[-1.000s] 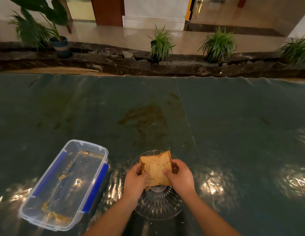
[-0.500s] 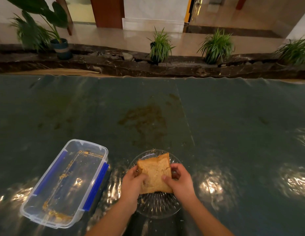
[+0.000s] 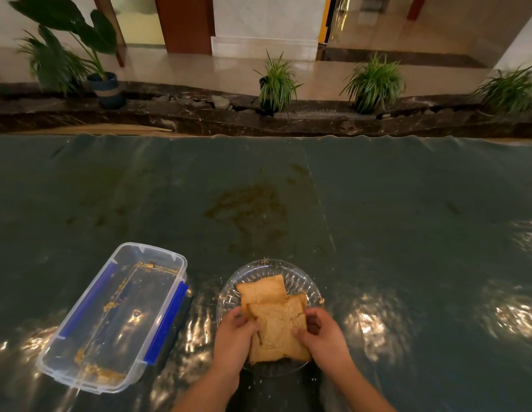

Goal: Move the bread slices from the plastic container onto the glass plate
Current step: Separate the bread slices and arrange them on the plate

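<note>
Placement step: left hand point(image 3: 233, 337) and right hand point(image 3: 324, 337) grasp bread slices point(image 3: 276, 328) resting on glass plate point(image 3: 306, 281), 3 o'clock of crumb-only plastic container point(image 3: 89, 379). Next: release fingers, withdraw.

Container point(image 3: 116, 319) sits left of plate point(image 3: 303, 281) on table point(image 3: 407, 233). Bread slices point(image 3: 273, 322) lie on plate, between my left hand point(image 3: 233, 343) and right hand point(image 3: 325, 337).

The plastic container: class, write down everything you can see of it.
The plastic container is a clear oblong box without a lid, with a blue clip along each long side. It sits flat and slantwise on the dark table cover, left of the glass plate. It holds no slices, only brown crumbs along its floor. Neither hand touches it.
</note>
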